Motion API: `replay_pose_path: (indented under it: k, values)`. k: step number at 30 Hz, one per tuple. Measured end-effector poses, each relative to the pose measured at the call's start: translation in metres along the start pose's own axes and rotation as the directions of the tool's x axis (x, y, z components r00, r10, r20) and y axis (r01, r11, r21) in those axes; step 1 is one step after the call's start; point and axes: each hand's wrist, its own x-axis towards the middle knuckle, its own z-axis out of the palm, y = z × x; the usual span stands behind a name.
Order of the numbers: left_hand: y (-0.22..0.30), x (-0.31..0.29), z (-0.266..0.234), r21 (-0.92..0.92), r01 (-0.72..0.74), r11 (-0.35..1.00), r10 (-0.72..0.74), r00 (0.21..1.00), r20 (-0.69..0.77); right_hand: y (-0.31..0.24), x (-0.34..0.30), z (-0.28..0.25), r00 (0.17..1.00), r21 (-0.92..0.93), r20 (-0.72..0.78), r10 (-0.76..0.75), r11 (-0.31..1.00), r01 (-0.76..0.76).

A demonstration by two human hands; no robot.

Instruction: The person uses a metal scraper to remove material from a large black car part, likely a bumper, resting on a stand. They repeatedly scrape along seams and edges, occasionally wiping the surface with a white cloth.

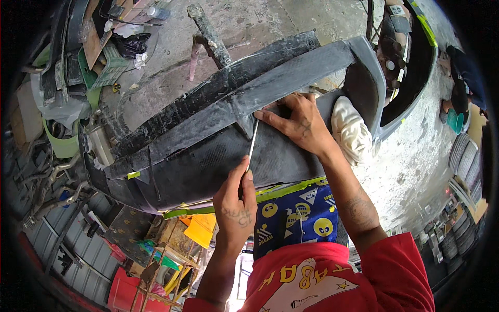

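Observation:
A dark grey car bumper (197, 161) with a dusty, sanded surface lies across the middle, close in front of my body. My left hand (236, 200) pinches the lower end of a thin pale strip (253, 143) between thumb and fingers. The strip's upper end meets the short rib on the bumper's raised ledge. There, my right hand (299, 122) holds thumb and fingers closed around the strip's tip. Its other fingers bend over the ledge and are partly hidden. What the strip is made of cannot be told.
A crumpled white cloth (349, 127) rests on the bumper beside my right wrist. Yellow-green tape (187, 210) runs along the near edge. Beyond stands a dusty support post (210, 39). Scrap parts and exhaust pipes (67, 171) lie left. Tyres (464, 156) and another person (460, 78) are right.

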Motion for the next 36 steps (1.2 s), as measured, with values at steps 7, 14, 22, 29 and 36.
replay_pose_path:
  k: [7,14,22,29,36]
  values:
    - [-0.008,0.000,0.005,0.035,-0.138,0.990,0.140,0.987,-0.074,0.011,-0.002,0.005,0.999,0.010,-0.047,0.000,1.000,0.000]
    - [0.006,0.004,-0.011,-0.004,0.031,1.000,-0.031,0.997,0.070,0.014,-0.003,0.003,0.998,0.035,-0.058,-0.013,0.999,0.015]
    - [-0.007,-0.002,-0.002,-0.029,-0.003,1.000,0.002,1.000,-0.011,0.007,-0.002,-0.002,1.000,0.103,-0.023,0.005,0.995,-0.003]
    - [0.001,0.004,-0.013,-0.019,0.043,0.999,-0.042,0.997,0.062,0.005,-0.004,-0.003,0.998,0.064,-0.059,0.009,0.998,-0.005]
    - [-0.005,0.005,-0.010,-0.095,0.142,0.985,-0.134,0.987,0.087,0.005,-0.005,-0.005,0.998,0.065,-0.063,0.002,0.998,0.002]
